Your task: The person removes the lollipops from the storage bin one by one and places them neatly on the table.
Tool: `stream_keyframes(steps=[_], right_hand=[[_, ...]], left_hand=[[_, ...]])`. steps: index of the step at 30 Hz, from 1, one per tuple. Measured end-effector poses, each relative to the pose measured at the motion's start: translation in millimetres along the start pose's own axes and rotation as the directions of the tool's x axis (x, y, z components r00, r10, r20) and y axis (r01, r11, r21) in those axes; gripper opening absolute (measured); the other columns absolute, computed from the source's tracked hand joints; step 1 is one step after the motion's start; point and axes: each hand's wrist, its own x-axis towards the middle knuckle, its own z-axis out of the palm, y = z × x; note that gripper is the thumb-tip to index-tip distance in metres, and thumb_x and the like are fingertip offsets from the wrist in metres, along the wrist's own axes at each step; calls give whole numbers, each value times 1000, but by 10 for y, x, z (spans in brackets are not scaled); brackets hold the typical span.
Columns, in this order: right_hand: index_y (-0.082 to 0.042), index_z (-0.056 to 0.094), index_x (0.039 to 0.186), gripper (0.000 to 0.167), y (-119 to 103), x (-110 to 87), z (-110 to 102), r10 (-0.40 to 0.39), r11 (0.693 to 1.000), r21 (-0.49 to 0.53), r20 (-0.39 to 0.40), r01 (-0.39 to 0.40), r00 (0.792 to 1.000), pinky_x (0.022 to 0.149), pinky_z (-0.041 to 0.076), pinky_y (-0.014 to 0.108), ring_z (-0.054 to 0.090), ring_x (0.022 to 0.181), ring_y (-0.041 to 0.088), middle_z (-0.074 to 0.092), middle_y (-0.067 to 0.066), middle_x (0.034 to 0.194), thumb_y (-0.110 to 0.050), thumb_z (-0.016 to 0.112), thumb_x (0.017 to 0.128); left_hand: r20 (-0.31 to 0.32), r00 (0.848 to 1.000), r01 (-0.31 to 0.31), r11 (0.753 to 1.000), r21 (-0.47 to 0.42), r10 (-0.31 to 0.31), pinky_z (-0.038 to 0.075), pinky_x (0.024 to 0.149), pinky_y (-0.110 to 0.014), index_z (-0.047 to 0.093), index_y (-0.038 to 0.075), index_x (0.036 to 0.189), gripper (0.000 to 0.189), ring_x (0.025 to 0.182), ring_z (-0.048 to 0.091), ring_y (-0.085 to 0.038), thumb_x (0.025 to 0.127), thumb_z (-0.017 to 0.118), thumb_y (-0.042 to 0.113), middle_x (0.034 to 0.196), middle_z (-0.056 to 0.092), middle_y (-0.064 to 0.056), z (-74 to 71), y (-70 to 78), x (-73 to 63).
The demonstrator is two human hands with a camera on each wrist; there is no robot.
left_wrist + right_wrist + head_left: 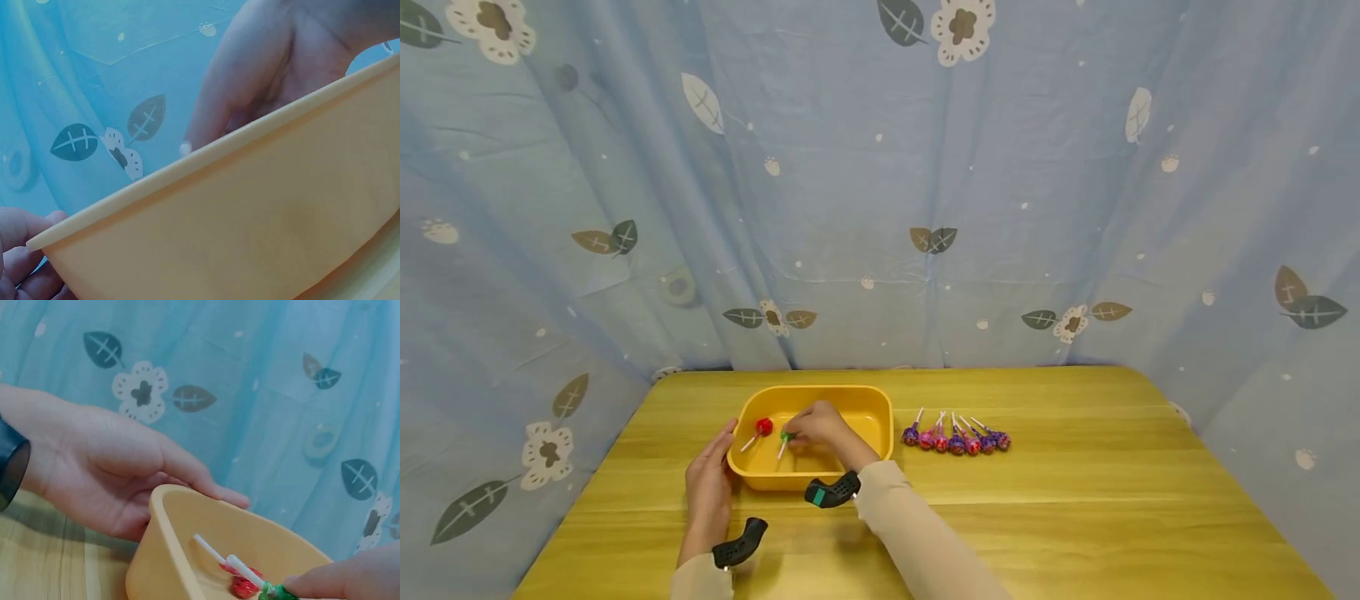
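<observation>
A red lollipop [764, 427] lies in the yellow plastic tray [880, 433], its white stick slanting toward the near left. My right hand [822, 427] reaches over the tray's near rim and pinches a green lollipop [787, 436] by its wrapped head, low in the tray beside the red one. In the right wrist view, a fingertip touches the green wrapper [279, 591]. My left hand [709, 483] holds the tray's left end from outside, its fingers partly hidden by the wall in the left wrist view.
Right of the tray, several purple and pink lollipops [957, 443] lie side by side in a row on the wooden table [1045, 533]. A blue patterned curtain [880, 183] hangs behind the table. Black devices [833, 490] are strapped at both wrists.
</observation>
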Motion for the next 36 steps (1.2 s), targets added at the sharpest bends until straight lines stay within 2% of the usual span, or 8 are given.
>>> stream_keyframes(steps=[9,13,21,26,31,36], right_hand=[[5,70,103,17,-45,-212,-245,-106,993,-46,34,108,994,77,58,38,69,88,32,65,7,87,-5,66,91],[7,69,104,17,-66,-331,-381,-135,991,-10,47,136,990,79,57,39,68,88,31,64,9,91,-5,66,91],[12,61,111,24,-73,-568,-757,-190,973,143,40,182,981,88,53,45,66,93,31,63,15,98,-3,64,92],[13,56,117,30,-6,-724,-1057,-212,959,189,-18,211,977,89,53,44,65,94,29,60,16,102,-4,63,94],[7,56,128,38,109,-801,-1276,-175,956,217,-118,197,977,87,54,41,65,97,33,61,16,106,-8,63,94],[5,62,122,33,222,-852,-1432,-141,963,199,-204,182,969,90,52,42,63,104,35,63,16,112,-12,65,94]], left_hand=[[-20,1000,-4,1000,-7,4,29,110,-24,41,5,147,50,140,30,-12,103,49,27,153,36,-4,-12,2,-5],[-22,1000,-2,1000,-26,2,29,110,-23,42,5,146,49,139,30,-12,103,49,26,153,36,-5,-14,3,-11],[-18,1000,10,999,-33,-11,30,109,-24,43,6,146,50,138,32,-11,102,51,28,153,36,-3,-4,-3,-5],[-4,1000,9,1000,-21,-9,30,109,-24,41,6,147,50,139,30,-11,102,49,28,153,36,-2,11,11,-12],[1,1000,12,1000,-28,-12,30,109,-25,41,8,147,51,139,30,-11,102,51,29,153,37,-1,15,34,-21],[7,1000,21,1000,-18,-21,30,110,-25,41,8,147,52,139,30,-10,102,50,30,153,36,-1,16,29,-30]])
